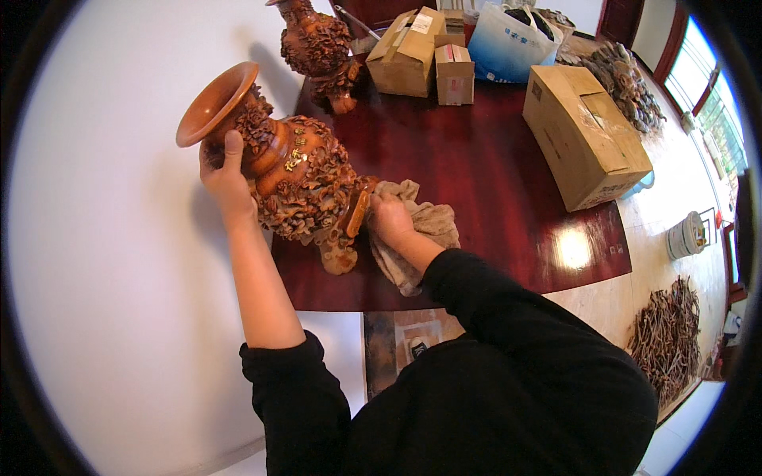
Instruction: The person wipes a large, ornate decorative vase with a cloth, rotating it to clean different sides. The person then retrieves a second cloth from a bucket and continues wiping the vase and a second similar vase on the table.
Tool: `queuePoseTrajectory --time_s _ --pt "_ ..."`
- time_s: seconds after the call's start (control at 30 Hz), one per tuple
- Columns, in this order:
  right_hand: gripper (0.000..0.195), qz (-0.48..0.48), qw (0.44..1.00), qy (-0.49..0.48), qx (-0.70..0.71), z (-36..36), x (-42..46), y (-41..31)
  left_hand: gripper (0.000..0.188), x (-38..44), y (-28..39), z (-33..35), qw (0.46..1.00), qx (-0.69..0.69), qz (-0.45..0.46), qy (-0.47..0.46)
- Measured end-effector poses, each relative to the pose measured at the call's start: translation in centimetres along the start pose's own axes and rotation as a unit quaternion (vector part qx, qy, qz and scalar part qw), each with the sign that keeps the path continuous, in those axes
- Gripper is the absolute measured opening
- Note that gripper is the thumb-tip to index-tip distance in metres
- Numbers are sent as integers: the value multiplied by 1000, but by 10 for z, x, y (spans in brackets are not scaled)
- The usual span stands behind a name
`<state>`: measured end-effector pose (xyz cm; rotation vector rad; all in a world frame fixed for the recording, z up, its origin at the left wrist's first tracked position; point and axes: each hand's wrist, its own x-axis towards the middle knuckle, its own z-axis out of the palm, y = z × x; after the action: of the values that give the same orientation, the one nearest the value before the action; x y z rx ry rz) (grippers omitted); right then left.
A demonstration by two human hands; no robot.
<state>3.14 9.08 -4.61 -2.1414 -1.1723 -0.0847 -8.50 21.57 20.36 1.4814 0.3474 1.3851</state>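
A carved reddish-brown vase (303,172) with raised flowers, a flared rim and gold characters leans over the table's left end. My left hand (228,178) grips its neck just below the rim, thumb on the near side and most fingers hidden behind. Low down, against the vase's base, my right hand (391,220) is closed on a brown cloth (431,223). Part of the cloth hangs down from that hand over the dark red tabletop (476,178). One carved foot (339,257) of the vase points towards the table's near edge.
A second carved vase (318,53) stands behind, near the white wall (119,238). Cardboard boxes (405,53), (583,134) and a blue-white bag (509,44) sit on the table. On the floor at right are a bucket (686,236) and a heap of thin dry roots or twigs (667,339).
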Motion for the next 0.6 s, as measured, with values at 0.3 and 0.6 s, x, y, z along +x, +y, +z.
queuePoseTrajectory --time_s 0.3,0.6 --pt "28 -12 962 -160 -220 -26 -2 -24 56 -5 3 -3 1000 27 14 -9" --pt "25 130 991 -6 35 -112 22 43 55 -2 3 0 999 26 30 -8"
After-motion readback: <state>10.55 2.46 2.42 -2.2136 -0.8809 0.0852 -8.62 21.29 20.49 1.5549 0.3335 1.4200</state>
